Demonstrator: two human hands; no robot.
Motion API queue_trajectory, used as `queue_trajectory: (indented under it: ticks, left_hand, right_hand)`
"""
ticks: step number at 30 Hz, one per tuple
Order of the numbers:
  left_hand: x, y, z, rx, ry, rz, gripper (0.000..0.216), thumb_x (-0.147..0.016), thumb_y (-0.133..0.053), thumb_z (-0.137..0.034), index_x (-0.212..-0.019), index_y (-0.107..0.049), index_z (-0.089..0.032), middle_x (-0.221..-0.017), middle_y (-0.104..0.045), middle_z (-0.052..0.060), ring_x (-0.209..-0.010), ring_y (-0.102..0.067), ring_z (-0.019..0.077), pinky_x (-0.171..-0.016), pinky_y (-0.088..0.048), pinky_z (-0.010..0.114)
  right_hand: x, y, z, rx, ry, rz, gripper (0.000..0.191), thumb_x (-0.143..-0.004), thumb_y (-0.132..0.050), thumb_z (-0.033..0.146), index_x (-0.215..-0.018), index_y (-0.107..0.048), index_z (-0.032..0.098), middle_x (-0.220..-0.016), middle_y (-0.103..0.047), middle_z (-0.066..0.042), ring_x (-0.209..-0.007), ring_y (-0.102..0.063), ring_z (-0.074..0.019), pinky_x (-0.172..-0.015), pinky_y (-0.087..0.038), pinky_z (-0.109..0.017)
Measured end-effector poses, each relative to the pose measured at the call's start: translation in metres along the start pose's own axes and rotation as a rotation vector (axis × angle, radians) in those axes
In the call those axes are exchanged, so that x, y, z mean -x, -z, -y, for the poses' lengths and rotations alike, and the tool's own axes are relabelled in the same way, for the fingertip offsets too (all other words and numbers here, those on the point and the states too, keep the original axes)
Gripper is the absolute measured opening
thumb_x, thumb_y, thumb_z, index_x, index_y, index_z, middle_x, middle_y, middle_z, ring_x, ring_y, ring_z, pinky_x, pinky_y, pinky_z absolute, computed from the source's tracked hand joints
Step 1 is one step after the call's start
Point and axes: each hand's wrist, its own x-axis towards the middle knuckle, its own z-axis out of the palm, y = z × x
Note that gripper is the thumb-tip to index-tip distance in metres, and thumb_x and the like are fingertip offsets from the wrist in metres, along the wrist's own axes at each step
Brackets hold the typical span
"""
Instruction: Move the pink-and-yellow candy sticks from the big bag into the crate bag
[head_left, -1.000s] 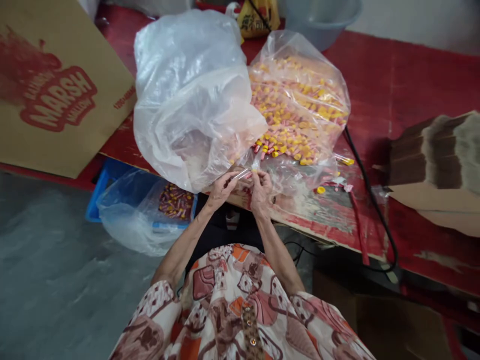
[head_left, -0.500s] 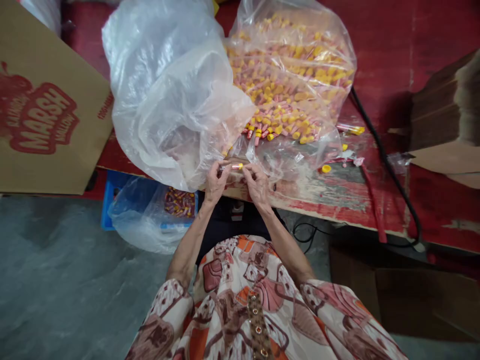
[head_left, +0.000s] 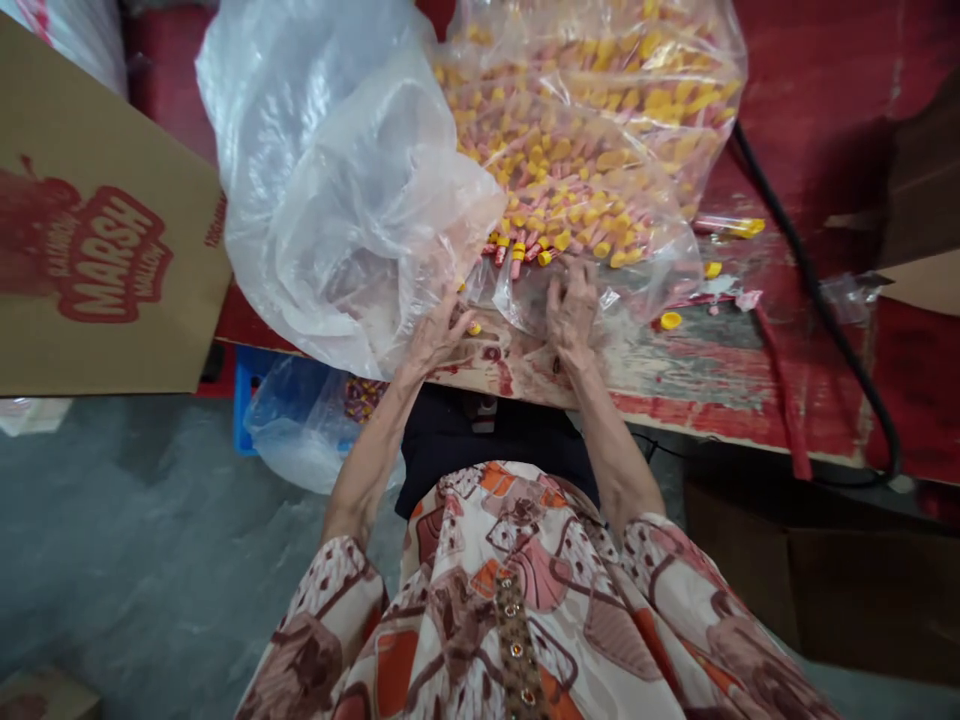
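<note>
My left hand (head_left: pixel 441 332) rests at the crumpled mouth of the white plastic bag (head_left: pixel 330 190), fingers pointing forward. A small yellow-capped tube (head_left: pixel 473 328) sticks out beside its thumb; the rest of the tube is hidden by the hand. My right hand (head_left: pixel 574 308) lies over the front edge of the clear plastic bag (head_left: pixel 525 310), its fingers apart and bent toward the heap. In that bag are many pink tubes with yellow caps (head_left: pixel 570 215). Several of them lie loose at the bag's opening, right by the right fingertips.
A cardboard box (head_left: pixel 180 340) stands at left. Below the worn red table (head_left: pixel 675 410), a blue crate (head_left: pixel 246 400) holds bagged tubes. To the right are a loose yellow cap (head_left: pixel 671 320), a tube (head_left: pixel 731 226), a black cable (head_left: pixel 817 280) and a red strip (head_left: pixel 784 400).
Both hands were together holding one tube at the table edge. They have parted: the right hand moved forward and right to the tube heap, the left slightly forward by the white bag.
</note>
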Motion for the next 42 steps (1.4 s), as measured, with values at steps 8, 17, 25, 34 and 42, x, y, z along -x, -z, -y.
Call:
queue_trajectory:
  ticks: [8,17,25,34,42]
  left_hand:
    - [0.034,-0.032,-0.012,-0.041,-0.076,-0.156,0.019,-0.115,-0.073,-0.044,-0.118,-0.075,-0.025,-0.108,-0.080,0.011,-0.105,-0.079,0.0305,-0.095,-0.060,0.039]
    - [0.023,-0.033,-0.019,-0.105,-0.193,-0.195,0.005,-0.113,-0.072,-0.029,-0.112,-0.071,-0.024,-0.112,-0.078,0.009,-0.104,-0.074,0.0260,-0.095,-0.058,0.037]
    - [0.028,-0.043,-0.024,-0.143,-0.184,-0.174,0.008,-0.112,-0.069,-0.023,-0.103,-0.069,-0.023,-0.107,-0.075,0.008,-0.105,-0.071,0.0275,-0.100,-0.058,0.039]
    - [0.024,-0.058,-0.023,-0.209,-0.179,-0.179,0.006,-0.111,-0.067,-0.021,-0.106,-0.069,-0.022,-0.114,-0.075,0.012,-0.115,-0.070,0.0315,-0.102,-0.059,0.043]
    - [0.038,-0.060,-0.019,-0.125,-0.183,-0.314,0.009,-0.113,-0.067,-0.022,-0.104,-0.067,-0.023,-0.111,-0.072,0.009,-0.109,-0.073,0.0274,-0.102,-0.062,0.042]
  right_hand:
    - [-0.013,-0.007,0.008,0.160,0.041,0.126,0.043,-0.112,-0.047,0.015,-0.149,-0.068,0.020,-0.159,-0.065,-0.022,-0.141,-0.067,-0.0342,-0.118,-0.061,-0.052]
    - [-0.014,-0.003,0.011,0.157,0.142,0.129,0.051,-0.109,-0.048,0.016,-0.155,-0.068,0.020,-0.161,-0.066,-0.021,-0.144,-0.065,-0.0322,-0.117,-0.060,-0.048]
    - [-0.012,0.003,0.010,0.170,0.133,0.136,0.028,-0.116,-0.051,0.034,-0.128,-0.073,0.020,-0.134,-0.072,-0.020,-0.116,-0.068,-0.0327,-0.104,-0.060,-0.049]
    - [-0.014,0.000,0.008,0.243,0.154,0.128,0.028,-0.110,-0.054,0.032,-0.126,-0.073,0.020,-0.131,-0.073,-0.018,-0.119,-0.068,-0.0326,-0.105,-0.058,-0.048]
    - [0.007,0.001,0.007,0.057,0.169,0.043,0.030,-0.113,-0.049,0.041,-0.124,-0.070,0.023,-0.120,-0.077,-0.017,-0.111,-0.071,-0.0326,-0.104,-0.060,-0.050]
